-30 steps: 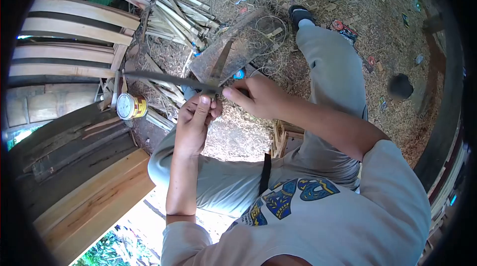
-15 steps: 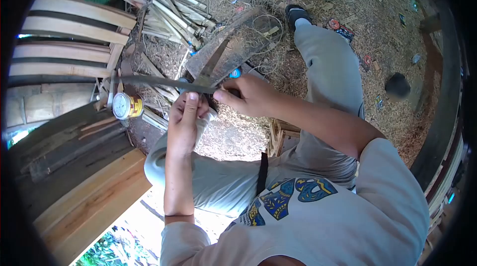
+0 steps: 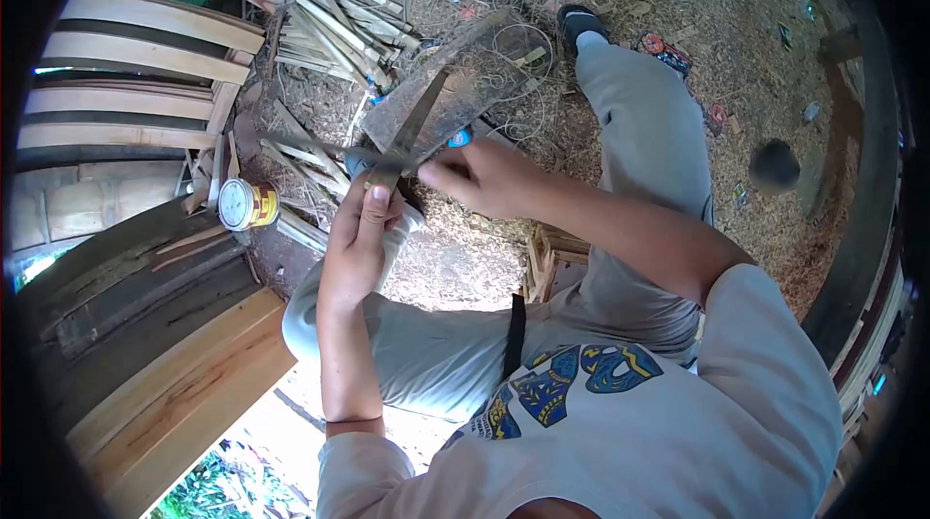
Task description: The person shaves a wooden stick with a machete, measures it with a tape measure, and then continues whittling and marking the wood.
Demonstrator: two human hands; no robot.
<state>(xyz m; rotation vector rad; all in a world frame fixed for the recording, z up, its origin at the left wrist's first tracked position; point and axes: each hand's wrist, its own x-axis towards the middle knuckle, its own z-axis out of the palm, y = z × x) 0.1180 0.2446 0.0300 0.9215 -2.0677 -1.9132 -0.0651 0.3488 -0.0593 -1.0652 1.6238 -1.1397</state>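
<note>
A long tapered metal blade (image 3: 418,122) slants up and away from my left hand (image 3: 360,236), narrowing toward its far end. My left hand is closed around the near end of this blade, its thumb pressed on top. My right hand (image 3: 475,178) is closed in a pinch beside the blade, close to the left thumb. A long, narrow dark strip (image 3: 312,143), smeared by motion, runs leftward from where the hands meet and crosses the blade. What exactly the strip is, I cannot tell. Below the blade lies a worn wooden board (image 3: 475,63) on the ground.
A tub with a yellow label (image 3: 248,205) stands at the left, near slatted wood (image 3: 145,54). Thin wooden sticks (image 3: 339,30) are heaped beyond the board. A blue round item (image 3: 459,138) sits by the right hand. Shavings (image 3: 465,267) cover the ground around my legs.
The strip's far end has shifted slightly to the right and upward and now looks blurred. My right hand has moved a little; my left hand and the tapered blade stay nearly in place.
</note>
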